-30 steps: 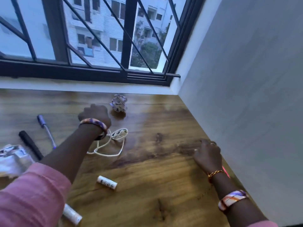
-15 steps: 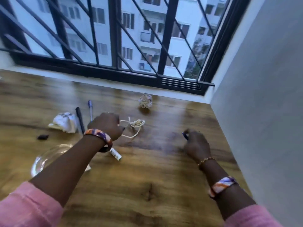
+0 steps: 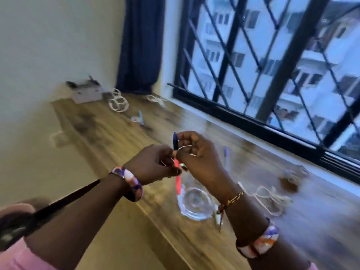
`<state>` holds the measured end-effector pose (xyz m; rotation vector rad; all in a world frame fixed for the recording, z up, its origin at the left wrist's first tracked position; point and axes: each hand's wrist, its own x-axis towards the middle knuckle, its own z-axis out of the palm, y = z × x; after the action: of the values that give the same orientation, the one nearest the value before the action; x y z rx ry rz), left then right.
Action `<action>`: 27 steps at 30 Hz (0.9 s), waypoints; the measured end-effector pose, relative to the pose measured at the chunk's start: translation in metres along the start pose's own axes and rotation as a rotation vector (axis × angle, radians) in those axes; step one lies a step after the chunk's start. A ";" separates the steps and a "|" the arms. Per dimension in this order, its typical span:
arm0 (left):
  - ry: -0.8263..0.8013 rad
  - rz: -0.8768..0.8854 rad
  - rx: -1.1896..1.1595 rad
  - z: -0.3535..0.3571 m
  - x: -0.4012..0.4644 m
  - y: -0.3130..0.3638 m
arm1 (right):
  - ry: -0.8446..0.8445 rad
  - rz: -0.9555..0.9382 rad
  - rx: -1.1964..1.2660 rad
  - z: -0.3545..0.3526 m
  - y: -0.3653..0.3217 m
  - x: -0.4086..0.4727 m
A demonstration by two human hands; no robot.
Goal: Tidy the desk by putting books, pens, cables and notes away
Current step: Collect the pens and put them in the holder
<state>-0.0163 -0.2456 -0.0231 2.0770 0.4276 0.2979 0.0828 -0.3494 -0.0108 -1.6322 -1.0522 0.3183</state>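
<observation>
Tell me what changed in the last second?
Both hands left the desk and met in the air: the right hand grips a dark blue pen, and a pink pen hangs between it and the left hand. The white cable stays on the desk.

Cable-strewn wooden desk [image 3: 124, 227], glass bowl [image 3: 194, 203]

Desk [image 3: 120, 193]: brown wood-grain surface with darker streaks; wall [image 3: 58, 36] pale cream; curtain [image 3: 140, 43] dark navy; window grille [image 3: 253, 61] black, diamond lattice. Held items: pen [image 3: 175, 141] dark blue, marker [image 3: 178, 182] bright pink-red; glass bowl [image 3: 194, 203] clear; cable [image 3: 270, 197] off-white, further cable coils [image 3: 117, 102] white. Worn items: both bangles, left [image 3: 129, 183] and right [image 3: 261, 242], marbled purple, orange and white; thin bracelet [image 3: 231, 200] gold with red; sleeves [image 3: 23, 258] pink.
</observation>
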 end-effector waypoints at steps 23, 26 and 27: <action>0.384 -0.260 0.593 -0.335 0.028 -0.174 | -0.315 -0.292 -0.069 0.330 -0.043 0.236; 0.401 -0.192 0.699 -0.366 0.078 -0.180 | -0.246 -0.295 -0.024 0.340 -0.033 0.288; 0.415 -0.173 0.745 -0.378 0.098 -0.182 | -0.228 -0.311 -0.011 0.344 -0.029 0.310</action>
<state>-0.1025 0.1743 0.0167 2.6731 1.0944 0.5260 0.0112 0.1086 -0.0103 -1.4365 -1.4619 0.2948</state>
